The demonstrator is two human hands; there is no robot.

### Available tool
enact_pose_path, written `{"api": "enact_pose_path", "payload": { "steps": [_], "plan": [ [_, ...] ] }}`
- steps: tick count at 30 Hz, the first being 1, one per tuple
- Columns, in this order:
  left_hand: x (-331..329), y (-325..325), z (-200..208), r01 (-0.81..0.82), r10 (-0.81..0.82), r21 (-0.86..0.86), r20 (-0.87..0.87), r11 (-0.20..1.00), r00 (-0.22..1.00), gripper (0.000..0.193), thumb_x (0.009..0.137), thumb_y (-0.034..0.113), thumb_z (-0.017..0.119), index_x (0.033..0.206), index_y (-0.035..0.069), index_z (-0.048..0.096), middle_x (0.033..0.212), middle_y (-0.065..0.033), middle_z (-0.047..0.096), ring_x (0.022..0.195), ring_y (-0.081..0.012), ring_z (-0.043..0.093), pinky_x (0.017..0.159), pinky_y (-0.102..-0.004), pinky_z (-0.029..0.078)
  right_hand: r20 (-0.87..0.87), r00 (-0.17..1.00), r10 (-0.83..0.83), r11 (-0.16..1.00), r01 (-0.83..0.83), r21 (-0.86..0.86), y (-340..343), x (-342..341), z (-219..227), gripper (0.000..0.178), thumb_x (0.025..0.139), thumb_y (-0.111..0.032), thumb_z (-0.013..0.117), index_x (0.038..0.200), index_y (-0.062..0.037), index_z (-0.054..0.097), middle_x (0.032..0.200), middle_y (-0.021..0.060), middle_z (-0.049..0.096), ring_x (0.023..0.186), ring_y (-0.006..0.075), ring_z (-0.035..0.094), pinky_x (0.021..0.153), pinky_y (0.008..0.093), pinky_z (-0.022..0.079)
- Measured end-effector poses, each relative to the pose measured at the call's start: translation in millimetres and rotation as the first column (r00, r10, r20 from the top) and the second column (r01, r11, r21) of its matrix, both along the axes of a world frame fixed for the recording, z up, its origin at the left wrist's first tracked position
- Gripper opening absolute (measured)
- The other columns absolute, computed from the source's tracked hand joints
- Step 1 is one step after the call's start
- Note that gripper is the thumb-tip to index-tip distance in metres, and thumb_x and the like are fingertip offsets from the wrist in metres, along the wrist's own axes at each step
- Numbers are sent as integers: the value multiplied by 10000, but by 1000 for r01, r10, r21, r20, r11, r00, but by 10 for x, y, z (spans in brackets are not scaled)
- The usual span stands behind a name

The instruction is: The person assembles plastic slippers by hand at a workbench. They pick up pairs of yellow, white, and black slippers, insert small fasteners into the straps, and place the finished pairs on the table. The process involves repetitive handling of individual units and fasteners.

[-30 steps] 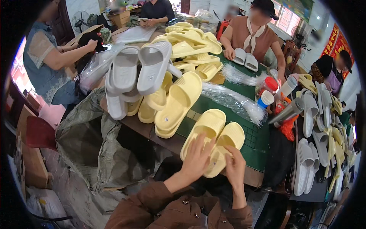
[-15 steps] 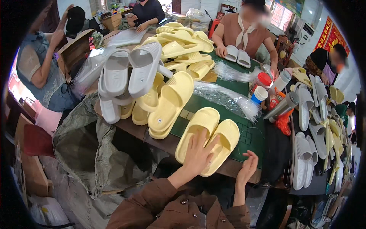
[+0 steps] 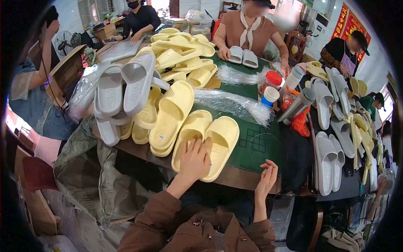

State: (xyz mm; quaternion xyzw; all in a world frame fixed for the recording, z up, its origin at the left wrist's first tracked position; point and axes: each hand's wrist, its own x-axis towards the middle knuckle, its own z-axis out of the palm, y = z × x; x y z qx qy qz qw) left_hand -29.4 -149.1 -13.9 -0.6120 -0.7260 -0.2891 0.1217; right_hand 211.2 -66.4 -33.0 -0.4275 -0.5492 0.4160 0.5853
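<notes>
A pair of pale yellow slide slippers (image 3: 224, 145) lies side by side at the table's front edge, toes pointing away from me. My left hand (image 3: 194, 161) rests on the pair, fingers stretched over the inner sides where the two slippers meet. To the right, just past the front edge, my right hand (image 3: 267, 178) hovers empty with loosely bent fingers, apart from the slippers. A stacked yellow pair (image 3: 174, 115) sits directly left of them. Farther left, grey slippers (image 3: 138, 82) are piled on yellow ones.
A green cutting mat (image 3: 262, 153) covers the table, with bundled clear strands (image 3: 239, 103) on it. Yellow slippers (image 3: 180, 50) are heaped behind. Jars and a tumbler (image 3: 298, 105) stand right, before racked slippers (image 3: 329, 157). A grey sack (image 3: 84, 172) gapes at left. Co-workers sit across the table.
The yellow pair has slid left, closer to the stacked pair, under my left hand. Its right slipper now sits more level with the left one. The whole view has also shifted.
</notes>
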Motion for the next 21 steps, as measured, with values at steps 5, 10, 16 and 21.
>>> {"api": "enact_pose_path", "payload": {
  "steps": [5,10,16,21],
  "plan": [
    [-37,-10,31,25,-25,-33,12,999,1000,535,826,149,544,1347,57,467,1200,-207,536,1207,-360,480,1043,-530,307,14,1000,10,1000,-10,-28,-32,-5,22,264,1035,-175,367,1106,-27,575,847,-1,583,578,2,290,517,189,237],
    [-126,-4,62,76,-76,-10,1,997,997,493,805,141,574,1288,55,532,1188,-183,550,1189,-347,492,1006,-520,348,-9,1000,12,998,-13,-69,-37,1,34,258,1034,-166,366,1102,-34,577,839,-4,589,580,-2,297,514,194,259],
    [-123,22,58,86,-84,-38,46,996,995,475,802,147,594,1271,79,562,1169,-186,559,1122,-347,527,1007,-498,335,3,999,41,998,-40,-49,-21,41,67,258,1035,-176,374,1097,-35,581,854,-11,606,582,6,339,519,195,300],
    [-125,45,-9,60,-60,-58,8,996,998,480,831,153,583,1301,70,538,1210,-202,541,1166,-349,501,1021,-521,318,-49,991,126,975,-133,-177,-62,286,202,273,1034,-186,379,1118,-20,579,852,1,619,592,2,342,526,184,298]
  ]
}}
